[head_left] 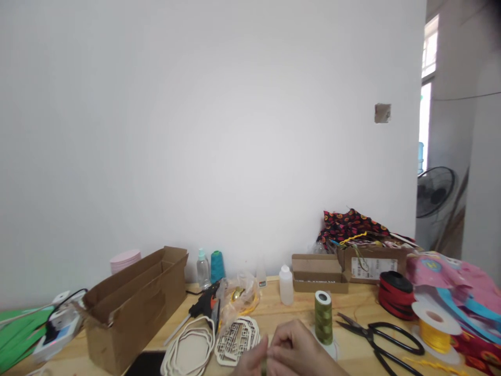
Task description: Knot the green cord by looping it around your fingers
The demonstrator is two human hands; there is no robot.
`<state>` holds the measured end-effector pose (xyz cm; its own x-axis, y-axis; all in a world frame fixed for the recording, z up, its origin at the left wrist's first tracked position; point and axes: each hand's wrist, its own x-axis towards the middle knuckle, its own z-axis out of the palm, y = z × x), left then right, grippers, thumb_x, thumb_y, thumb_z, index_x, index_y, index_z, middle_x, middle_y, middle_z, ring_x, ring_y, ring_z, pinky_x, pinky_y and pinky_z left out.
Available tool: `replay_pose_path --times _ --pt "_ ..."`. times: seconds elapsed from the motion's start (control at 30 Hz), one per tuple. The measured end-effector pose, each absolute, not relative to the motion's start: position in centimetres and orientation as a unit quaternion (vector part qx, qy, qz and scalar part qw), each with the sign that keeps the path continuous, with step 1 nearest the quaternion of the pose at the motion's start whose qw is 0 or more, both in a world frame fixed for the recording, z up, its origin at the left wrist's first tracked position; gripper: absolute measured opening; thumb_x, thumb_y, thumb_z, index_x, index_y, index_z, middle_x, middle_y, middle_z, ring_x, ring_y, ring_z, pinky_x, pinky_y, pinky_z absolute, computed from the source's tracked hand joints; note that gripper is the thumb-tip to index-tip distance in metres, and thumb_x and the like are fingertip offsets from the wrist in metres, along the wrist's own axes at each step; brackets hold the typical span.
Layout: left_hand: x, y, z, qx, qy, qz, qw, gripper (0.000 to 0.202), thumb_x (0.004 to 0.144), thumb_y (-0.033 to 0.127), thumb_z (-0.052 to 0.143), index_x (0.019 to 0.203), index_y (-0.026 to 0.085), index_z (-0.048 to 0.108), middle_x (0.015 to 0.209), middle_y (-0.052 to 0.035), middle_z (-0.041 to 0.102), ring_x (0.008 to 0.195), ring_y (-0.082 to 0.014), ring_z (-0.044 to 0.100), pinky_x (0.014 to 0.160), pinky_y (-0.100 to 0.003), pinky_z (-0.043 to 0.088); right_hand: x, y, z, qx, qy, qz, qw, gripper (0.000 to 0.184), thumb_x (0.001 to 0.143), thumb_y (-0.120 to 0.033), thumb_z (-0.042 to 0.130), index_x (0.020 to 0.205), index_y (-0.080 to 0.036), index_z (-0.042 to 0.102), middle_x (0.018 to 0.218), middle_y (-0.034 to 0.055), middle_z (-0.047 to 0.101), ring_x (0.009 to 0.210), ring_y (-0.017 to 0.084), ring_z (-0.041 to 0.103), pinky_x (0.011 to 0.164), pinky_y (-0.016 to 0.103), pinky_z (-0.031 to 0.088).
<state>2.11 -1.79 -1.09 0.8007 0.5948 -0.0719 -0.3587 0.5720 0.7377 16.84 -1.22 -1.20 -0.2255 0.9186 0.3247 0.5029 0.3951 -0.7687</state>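
Low in the middle, my left hand (pixel 250 362) and my right hand (pixel 294 349) meet with their fingertips pinched together. A narrow strip of something olive green (pixel 263 365) shows between them; its kind is too small to tell, and the frame's lower edge cuts off part of both hands. Just right of my right hand stands a spool of olive-green thread (pixel 323 319) on a pale round base. Left of my hands lie wooden lattice cutouts (pixel 238 340) and, beside them, plain wooden frames (pixel 188 345).
Black scissors (pixel 370 334) lie open at right, near a yellow cord spool (pixel 435 334) and red ribbon roll (pixel 396 296). A long cardboard box (pixel 136 313) stands left. Behind are a glue gun (pixel 207 303), a white bottle (pixel 286 286) and a small box (pixel 320 282).
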Motion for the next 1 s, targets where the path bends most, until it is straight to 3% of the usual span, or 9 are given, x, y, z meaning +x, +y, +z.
replay_pose_path --times 0.07,0.13,0.23,0.33,0.6,0.83,1.0 --pt "2.2 -2.0 0.4 0.368 0.085 0.277 0.883 0.053 0.084 0.043 0.022 0.087 0.013 0.067 0.075 -0.0115 0.069 0.075 -0.0223 0.062 0.074 -0.034 0.040 16.7 -1.2 -1.5 -0.478 -0.734 0.264 0.404 0.020 0.075 -0.028 0.051 0.073 -0.017 0.067 0.069 -0.0002 0.060 0.066 0.014 0.051 0.057 0.020 0.037" --pt "1.6 -1.8 1.7 0.362 -0.011 0.316 0.877 0.053 0.086 0.038 0.016 0.098 0.018 0.064 0.088 -0.0128 0.068 0.088 -0.0235 0.060 0.082 -0.040 0.037 16.6 -1.0 -1.3 -0.474 -0.737 0.262 0.405 0.021 0.076 -0.026 0.049 0.070 -0.016 0.067 0.064 -0.0010 0.059 0.064 0.013 0.050 0.057 0.020 0.036" --pt "-0.5 -0.7 2.5 0.315 -0.151 0.415 0.840 0.053 0.085 0.044 0.009 0.116 0.027 0.049 0.110 -0.0070 0.061 0.103 -0.0179 0.053 0.089 -0.036 0.036 16.5 -0.8 -0.5 -0.458 -0.753 0.254 0.397 0.020 0.074 -0.025 0.053 0.062 -0.015 0.066 0.056 -0.0020 0.056 0.057 0.011 0.047 0.053 0.019 0.033" --pt "-2.9 0.5 2.5 0.296 -0.235 0.486 0.788 0.050 0.087 0.040 0.003 0.125 0.031 0.034 0.122 -0.0015 0.052 0.113 -0.0094 0.044 0.097 -0.031 0.029 16.5 -0.9 0.5 -0.434 -0.770 0.226 0.410 0.022 0.076 -0.026 0.052 0.064 -0.015 0.066 0.057 -0.0011 0.059 0.055 0.011 0.049 0.052 0.019 0.033" --pt "-5.0 1.4 2.7 0.266 -0.279 0.594 0.706 0.046 0.089 0.033 0.004 0.128 0.030 0.027 0.124 -0.0017 0.049 0.115 -0.0074 0.040 0.099 -0.031 0.028 17.5 -1.5 2.8 -0.413 -0.739 0.108 0.522 0.039 0.082 -0.039 0.042 0.058 -0.015 0.062 0.050 0.0012 0.057 0.046 0.012 0.049 0.045 0.020 0.036" --pt "-4.9 1.8 2.3 0.277 -0.283 0.598 0.697 0.045 0.088 0.033 0.002 0.130 0.031 0.019 0.128 -0.0011 0.045 0.119 -0.0074 0.035 0.101 -0.032 0.024 19.3 -1.7 3.4 -0.441 -0.598 0.026 0.669 0.029 0.080 -0.037 0.048 0.070 -0.016 0.064 0.065 0.0052 0.066 0.058 0.017 0.059 0.052 0.023 0.045" --pt "-3.7 1.3 2.6 0.306 -0.258 0.568 0.719 0.044 0.087 0.037 0.001 0.131 0.034 0.010 0.128 0.0000 0.045 0.118 -0.0085 0.036 0.101 -0.034 0.023 19.9 -1.8 3.3 -0.424 -0.578 -0.071 0.694 0.020 0.081 -0.029 0.048 0.079 -0.017 0.063 0.070 0.0052 0.061 0.065 0.018 0.056 0.059 0.027 0.044"
